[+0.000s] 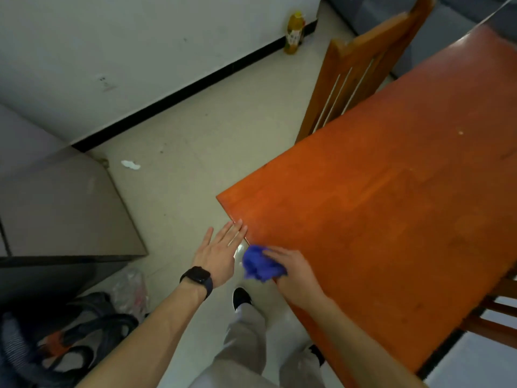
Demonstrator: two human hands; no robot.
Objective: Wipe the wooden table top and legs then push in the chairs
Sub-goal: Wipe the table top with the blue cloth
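An orange-brown wooden table (377, 205) fills the right half of the view, its near left corner pointing toward me. My right hand (291, 270) grips a crumpled blue cloth (258, 264) at the table's near edge. My left hand (221, 247), with a dark watch on the wrist, is flat with straight fingers, and its fingertips touch the table edge just left of the cloth. One wooden chair (352, 71) stands at the table's far side, its slatted back against the edge. Part of another chair (492, 317) shows at the lower right.
A grey cabinet (64, 208) stands to the left. Bags and a hose (70, 340) lie on the floor at the lower left. A yellow bottle (295, 32) stands by the white wall, and a scrap of white paper (130, 164) lies on the pale floor.
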